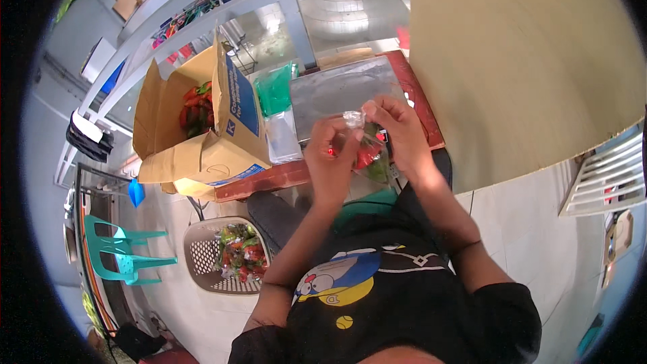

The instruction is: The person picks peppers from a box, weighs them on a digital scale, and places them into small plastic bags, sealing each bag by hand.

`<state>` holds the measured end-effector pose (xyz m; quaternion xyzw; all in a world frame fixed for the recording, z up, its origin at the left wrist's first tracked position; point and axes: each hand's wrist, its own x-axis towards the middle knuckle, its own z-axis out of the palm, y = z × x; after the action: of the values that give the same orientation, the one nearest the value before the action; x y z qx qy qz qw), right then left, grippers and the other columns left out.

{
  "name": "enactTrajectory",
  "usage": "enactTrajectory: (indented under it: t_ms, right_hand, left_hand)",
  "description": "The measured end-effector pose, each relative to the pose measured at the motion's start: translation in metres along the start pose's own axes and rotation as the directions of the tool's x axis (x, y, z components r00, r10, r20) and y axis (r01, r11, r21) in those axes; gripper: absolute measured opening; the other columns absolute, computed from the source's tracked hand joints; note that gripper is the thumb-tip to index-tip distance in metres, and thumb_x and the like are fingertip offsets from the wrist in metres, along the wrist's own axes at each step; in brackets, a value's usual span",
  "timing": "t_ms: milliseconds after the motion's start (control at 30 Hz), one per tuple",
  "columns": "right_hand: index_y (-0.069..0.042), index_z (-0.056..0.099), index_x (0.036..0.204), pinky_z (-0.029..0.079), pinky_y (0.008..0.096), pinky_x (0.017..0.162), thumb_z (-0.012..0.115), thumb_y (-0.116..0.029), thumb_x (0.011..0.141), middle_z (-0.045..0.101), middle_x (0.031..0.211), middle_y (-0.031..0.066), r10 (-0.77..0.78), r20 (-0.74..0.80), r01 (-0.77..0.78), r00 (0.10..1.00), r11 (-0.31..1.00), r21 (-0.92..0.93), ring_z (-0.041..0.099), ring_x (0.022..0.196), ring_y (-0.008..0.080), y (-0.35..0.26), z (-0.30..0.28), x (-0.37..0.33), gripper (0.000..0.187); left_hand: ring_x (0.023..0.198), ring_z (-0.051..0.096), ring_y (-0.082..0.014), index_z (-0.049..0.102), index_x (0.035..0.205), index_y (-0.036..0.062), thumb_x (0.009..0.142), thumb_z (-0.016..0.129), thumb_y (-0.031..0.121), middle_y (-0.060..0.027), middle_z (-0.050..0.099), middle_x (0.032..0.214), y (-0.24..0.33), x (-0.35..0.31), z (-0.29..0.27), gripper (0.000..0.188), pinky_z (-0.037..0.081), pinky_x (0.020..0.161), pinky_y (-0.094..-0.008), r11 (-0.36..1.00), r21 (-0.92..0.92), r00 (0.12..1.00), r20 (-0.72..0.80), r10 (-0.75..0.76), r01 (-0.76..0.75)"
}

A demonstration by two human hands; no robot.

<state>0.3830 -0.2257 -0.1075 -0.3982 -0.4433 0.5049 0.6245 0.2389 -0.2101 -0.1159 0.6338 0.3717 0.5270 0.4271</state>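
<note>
A clear plastic bag of red and green peppers (368,156) hangs between my hands, over the near edge of the low table. My left hand (330,155) is closed on the left side of the bag's gathered top. On the other side, my right hand (399,128) pinches the bunched plastic near the neck. My fingers partly cover the bag and its contents. Just beyond my hands lies a flat grey metal plate (344,87) on the dark red table (419,98).
Left on the table stands an open cardboard box (236,152) with loose peppers (197,109) inside. Beside it lie green plastic (275,91) and clear bags (283,136). A beige basket (202,256) of bagged peppers sits on the floor. A large tan board (526,74) stands at right.
</note>
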Motion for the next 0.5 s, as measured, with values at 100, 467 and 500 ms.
enactTrajectory:
  t_ms: [100, 467, 500]
  right_hand:
    - [-0.003, 0.061, 0.086, 0.041, 0.0247, 0.076, 0.064, -0.018, 0.091, 0.06, 0.086, 0.0005, -0.088, -0.24, 0.079, 0.967, 0.996, -0.045, 0.052, 0.083, 0.0075, 0.019, 0.009, 0.0, 0.016]
    - [-0.001, 0.061, 0.1, 0.047, 0.0323, 0.079, 0.065, -0.01, 0.083, 0.064, 0.095, 0.0107, -0.193, -0.15, 0.102, 0.97, 0.876, -0.471, 0.061, 0.09, 0.0196, 0.023, 0.009, -0.01, 0.019]
    - [-0.002, 0.061, 0.1, 0.047, 0.0337, 0.079, 0.065, -0.009, 0.082, 0.064, 0.096, 0.0123, -0.19, -0.164, 0.071, 0.968, 0.834, -0.547, 0.061, 0.091, 0.0229, 0.023, 0.009, -0.011, 0.02]
  left_hand:
    - [0.095, 0.056, -0.0228, 0.064, 0.105, -0.0013, 0.084, 0.068, 0.01, -0.0128, 0.06, 0.108, -0.01, -0.002, 0.003, 0.024, 0.043, 0.086, -0.0312, 0.985, 0.07, 0.986, -0.04, 0.162, -0.159]
    - [0.132, 0.036, -0.0329, 0.043, 0.135, -0.0101, 0.097, 0.051, 0.022, -0.0204, 0.034, 0.142, -0.013, -0.028, 0.0, 0.051, 0.027, 0.11, -0.0382, 0.961, 0.216, 0.978, 0.152, 0.143, -0.174]
    - [0.134, 0.034, -0.0336, 0.04, 0.137, -0.0093, 0.097, 0.051, 0.022, -0.0212, 0.033, 0.144, -0.01, -0.03, -0.001, 0.052, 0.027, 0.111, -0.0387, 0.97, 0.196, 0.975, 0.196, 0.103, -0.142]
